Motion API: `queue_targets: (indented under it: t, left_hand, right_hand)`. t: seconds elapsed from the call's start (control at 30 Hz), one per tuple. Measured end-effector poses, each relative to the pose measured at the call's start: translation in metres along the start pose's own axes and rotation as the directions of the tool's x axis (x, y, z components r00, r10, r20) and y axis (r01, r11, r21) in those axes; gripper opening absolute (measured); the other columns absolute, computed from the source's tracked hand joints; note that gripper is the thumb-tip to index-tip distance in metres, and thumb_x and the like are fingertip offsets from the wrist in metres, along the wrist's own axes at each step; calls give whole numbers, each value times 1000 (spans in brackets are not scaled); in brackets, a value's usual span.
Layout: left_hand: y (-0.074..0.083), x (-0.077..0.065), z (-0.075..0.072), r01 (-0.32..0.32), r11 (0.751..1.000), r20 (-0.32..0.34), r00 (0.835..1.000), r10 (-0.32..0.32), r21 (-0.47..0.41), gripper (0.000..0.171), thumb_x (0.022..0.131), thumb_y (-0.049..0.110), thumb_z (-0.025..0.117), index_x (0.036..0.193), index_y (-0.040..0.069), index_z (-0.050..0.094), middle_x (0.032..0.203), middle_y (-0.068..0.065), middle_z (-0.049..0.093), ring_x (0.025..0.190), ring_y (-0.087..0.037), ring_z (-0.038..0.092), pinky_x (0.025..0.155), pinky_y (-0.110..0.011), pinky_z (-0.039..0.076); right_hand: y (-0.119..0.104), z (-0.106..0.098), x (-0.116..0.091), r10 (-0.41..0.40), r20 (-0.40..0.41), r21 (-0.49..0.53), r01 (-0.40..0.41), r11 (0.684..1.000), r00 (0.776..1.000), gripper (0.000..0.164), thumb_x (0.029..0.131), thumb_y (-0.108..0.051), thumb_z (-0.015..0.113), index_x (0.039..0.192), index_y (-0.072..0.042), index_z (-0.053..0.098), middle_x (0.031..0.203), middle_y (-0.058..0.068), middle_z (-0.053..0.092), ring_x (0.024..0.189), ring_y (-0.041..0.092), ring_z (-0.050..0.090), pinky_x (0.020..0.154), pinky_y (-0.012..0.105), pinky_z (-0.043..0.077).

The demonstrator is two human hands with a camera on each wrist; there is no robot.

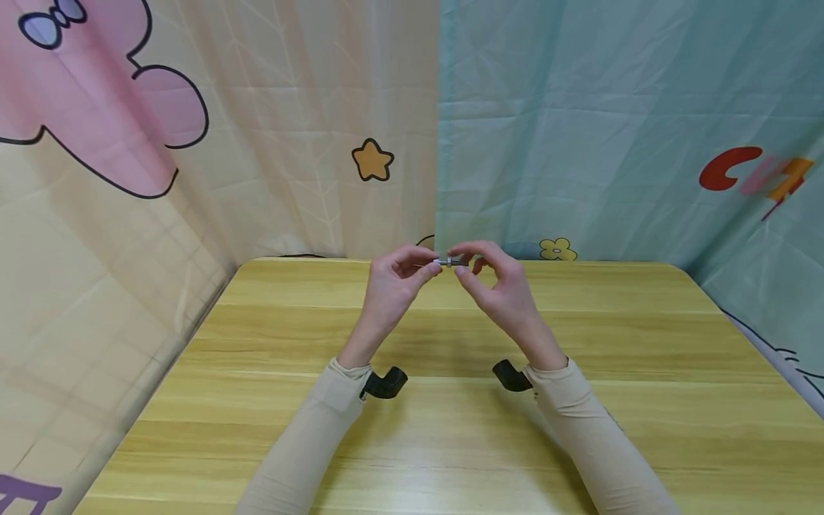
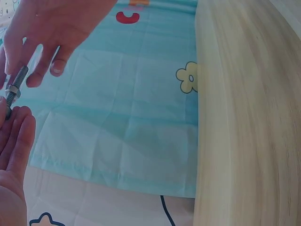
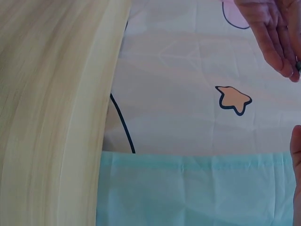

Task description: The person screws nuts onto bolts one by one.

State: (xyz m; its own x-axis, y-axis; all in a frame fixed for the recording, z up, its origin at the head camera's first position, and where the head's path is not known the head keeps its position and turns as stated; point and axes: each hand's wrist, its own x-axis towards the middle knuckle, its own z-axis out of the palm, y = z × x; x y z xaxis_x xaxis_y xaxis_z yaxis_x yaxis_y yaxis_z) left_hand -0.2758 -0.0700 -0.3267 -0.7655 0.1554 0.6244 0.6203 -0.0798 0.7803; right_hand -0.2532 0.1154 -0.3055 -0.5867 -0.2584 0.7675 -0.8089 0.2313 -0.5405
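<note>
A metal bolt (image 2: 22, 75) with a nut (image 2: 13, 92) partway along its thread is held up over the far edge of the table. In the head view the bolt lies nearly level between the hands. My left hand (image 1: 394, 279) pinches its head end between thumb and fingertips. The right hand (image 1: 498, 282) is around the threaded end, bent index finger above and thumb below, with a small gap showing between these fingertips and the bolt. The nut shows uncovered by fingers. In the right wrist view the left hand (image 3: 275, 40) hides most of the bolt.
Below the hands is a wood-grain table (image 1: 425, 429). Printed curtains, one beige (image 1: 290, 143) and one teal (image 1: 579, 143), hang behind its far edge. A black wrist mount (image 1: 385, 384) sticks out from the left sleeve, another mount (image 1: 511, 375) from the right.
</note>
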Motion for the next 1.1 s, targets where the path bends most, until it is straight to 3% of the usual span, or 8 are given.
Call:
queue_targets:
  t: [0.13,0.37,0.7,1.0,1.1]
  left_hand:
    - [0,0,0,7,1000,-6,1000,-7,-7,12,90,4,72,100,-2,71,95,-12,68,86,-27,69,84,-38,56]
    - [0,0,1,16,1000,-6,1000,-16,-26,12,89,4,72,100,-3,71,94,-13,69,85,-32,68,83,-38,56]
    - [-1,0,1,8,1000,-1,1000,-8,0,11,91,6,71,100,0,72,94,-10,69,86,-25,69,85,-39,56]
    - [-1,0,2,5,1000,-3,1000,-5,5,11,90,6,72,100,1,72,94,-9,69,85,-24,69,85,-38,56]
    - [0,-1,2,5,1000,-7,1000,-5,14,11,90,7,72,99,1,72,93,-9,69,85,-24,69,85,-38,56]
  right_hand:
    - [-4,1,1,-78,-5,0,78,997,997,25,84,16,66,108,8,64,102,20,66,91,27,56,74,43,47]
    - [29,3,-2,-113,-1,-31,113,993,994,27,81,10,75,106,2,70,100,13,70,88,26,61,74,37,47]
    - [35,3,-5,-23,24,-65,25,998,999,25,85,-3,77,109,-5,71,103,4,70,88,17,57,76,33,49]
    - [29,6,-5,47,2,-102,-47,994,999,19,83,2,77,101,1,72,91,10,69,80,24,59,70,45,51]
    - [15,5,-3,76,5,-105,-75,992,997,15,84,4,75,99,5,71,87,12,68,77,21,58,68,40,51]
